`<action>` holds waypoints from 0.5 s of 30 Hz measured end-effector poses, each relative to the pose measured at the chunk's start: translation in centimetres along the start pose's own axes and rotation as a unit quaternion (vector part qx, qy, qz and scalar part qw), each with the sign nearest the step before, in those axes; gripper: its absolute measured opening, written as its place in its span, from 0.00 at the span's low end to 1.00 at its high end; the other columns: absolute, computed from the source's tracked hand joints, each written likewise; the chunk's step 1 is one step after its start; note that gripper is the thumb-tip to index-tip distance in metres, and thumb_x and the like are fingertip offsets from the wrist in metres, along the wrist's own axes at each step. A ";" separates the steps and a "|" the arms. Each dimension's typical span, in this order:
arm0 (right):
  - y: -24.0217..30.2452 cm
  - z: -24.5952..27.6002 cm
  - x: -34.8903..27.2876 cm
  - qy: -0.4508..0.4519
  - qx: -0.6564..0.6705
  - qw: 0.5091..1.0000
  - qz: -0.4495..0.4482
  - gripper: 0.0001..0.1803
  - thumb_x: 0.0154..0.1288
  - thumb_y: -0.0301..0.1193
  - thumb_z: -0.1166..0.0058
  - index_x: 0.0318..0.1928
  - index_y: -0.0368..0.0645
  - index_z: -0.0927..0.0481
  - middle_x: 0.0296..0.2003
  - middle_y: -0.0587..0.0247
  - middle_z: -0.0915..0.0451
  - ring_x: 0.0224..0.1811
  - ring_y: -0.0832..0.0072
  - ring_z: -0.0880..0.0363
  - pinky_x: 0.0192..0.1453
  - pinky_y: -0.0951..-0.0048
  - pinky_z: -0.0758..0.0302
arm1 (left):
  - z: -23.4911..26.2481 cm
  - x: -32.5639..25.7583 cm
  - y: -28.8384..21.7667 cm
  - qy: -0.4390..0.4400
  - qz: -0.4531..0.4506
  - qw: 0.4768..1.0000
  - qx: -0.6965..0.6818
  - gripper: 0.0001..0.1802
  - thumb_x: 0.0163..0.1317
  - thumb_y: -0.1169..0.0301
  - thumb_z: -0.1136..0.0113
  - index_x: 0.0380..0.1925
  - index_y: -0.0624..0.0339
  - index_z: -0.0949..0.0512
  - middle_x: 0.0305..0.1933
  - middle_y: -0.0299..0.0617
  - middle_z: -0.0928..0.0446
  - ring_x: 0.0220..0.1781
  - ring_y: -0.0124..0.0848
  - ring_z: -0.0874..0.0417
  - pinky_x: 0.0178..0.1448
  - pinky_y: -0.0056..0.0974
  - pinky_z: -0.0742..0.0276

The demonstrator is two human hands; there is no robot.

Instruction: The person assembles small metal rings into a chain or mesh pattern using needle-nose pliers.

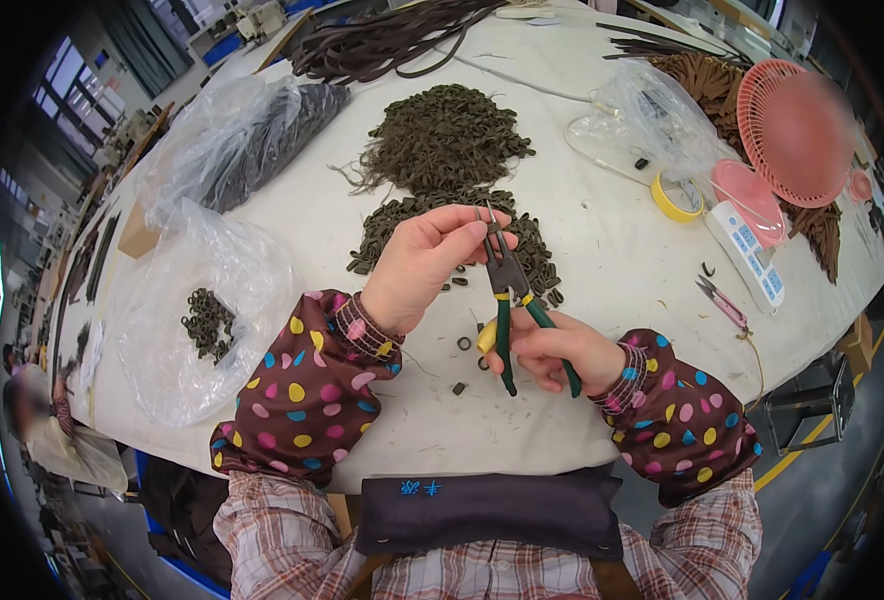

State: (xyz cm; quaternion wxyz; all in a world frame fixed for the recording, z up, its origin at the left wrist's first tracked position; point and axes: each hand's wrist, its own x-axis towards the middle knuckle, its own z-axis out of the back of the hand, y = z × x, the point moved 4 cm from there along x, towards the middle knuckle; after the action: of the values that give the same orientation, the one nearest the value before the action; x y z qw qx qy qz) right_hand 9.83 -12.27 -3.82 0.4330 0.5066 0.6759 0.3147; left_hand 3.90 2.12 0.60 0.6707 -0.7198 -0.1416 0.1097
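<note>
The left hand [424, 262] has its thumb and forefinger drawn close at the narrow nose of dark pliers [505, 276]; whether they press fully together, or pinch a tiny piece there, I cannot tell. The right hand [567, 355] is curled around the pliers' green handles, which stand spread apart, with the two slim tips slightly parted. A yellow covering [488, 336] shows at one of its fingertips. The right hand's other fingers are partly hidden behind the handles, and the left hand's lower fingers are tucked out of sight.

The pliers lie upright between the hands, tips pointing away from the person. Just below them, a small dark ring [464, 343] and a short dark loop [459, 388] rest on the white table [412, 430]. Beyond the left hand spreads a heap of olive-brown loops [387, 228], partly covered by that hand; a larger pile [447, 130] sits behind it. Farther left, a clear plastic bag [152, 355] has more loops on it. Polka-dot sleeves [307, 400] cover both forearms.
</note>
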 end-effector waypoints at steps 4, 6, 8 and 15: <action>0.1 0.3 0.1 -0.022 -0.046 0.999 0.013 0.16 0.57 0.33 0.57 0.44 0.37 0.30 0.29 0.70 0.27 0.14 0.91 0.45 0.15 0.86 0.41 | -0.1 0.1 -0.1 -0.006 -0.019 1.000 0.016 0.14 0.64 0.68 0.53 0.43 0.66 0.25 0.42 0.44 0.22 0.44 0.28 0.22 0.52 0.33 0.29; 0.1 0.4 0.1 -0.023 -0.042 0.999 0.006 0.16 0.57 0.33 0.57 0.43 0.37 0.29 0.29 0.70 0.27 0.14 0.91 0.45 0.15 0.86 0.41 | 0.2 0.2 -0.2 0.006 -0.004 1.000 -0.003 0.15 0.64 0.67 0.53 0.45 0.66 0.26 0.42 0.44 0.22 0.44 0.28 0.22 0.51 0.33 0.29; -0.2 0.3 0.0 0.029 0.023 0.999 -0.012 0.16 0.57 0.33 0.57 0.44 0.37 0.30 0.30 0.69 0.28 0.14 0.91 0.46 0.14 0.86 0.42 | 0.4 0.1 -0.7 0.017 0.007 1.000 -0.024 0.16 0.64 0.67 0.54 0.46 0.66 0.26 0.43 0.44 0.22 0.44 0.28 0.22 0.51 0.32 0.30; -0.1 0.0 0.0 0.081 0.086 0.993 -0.021 0.17 0.58 0.32 0.58 0.47 0.36 0.32 0.35 0.68 0.29 0.14 0.90 0.49 0.15 0.86 0.43 | 0.2 -0.1 -0.7 0.044 0.052 0.995 -0.073 0.19 0.65 0.64 0.55 0.49 0.65 0.28 0.44 0.42 0.22 0.43 0.23 0.24 0.50 0.29 0.32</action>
State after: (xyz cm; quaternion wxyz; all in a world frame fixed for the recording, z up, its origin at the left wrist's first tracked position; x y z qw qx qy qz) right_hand 9.75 -12.29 -3.90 0.3385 0.5001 0.7439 0.2863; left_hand 3.65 2.32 1.27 0.6153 -0.7774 -0.0819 0.1017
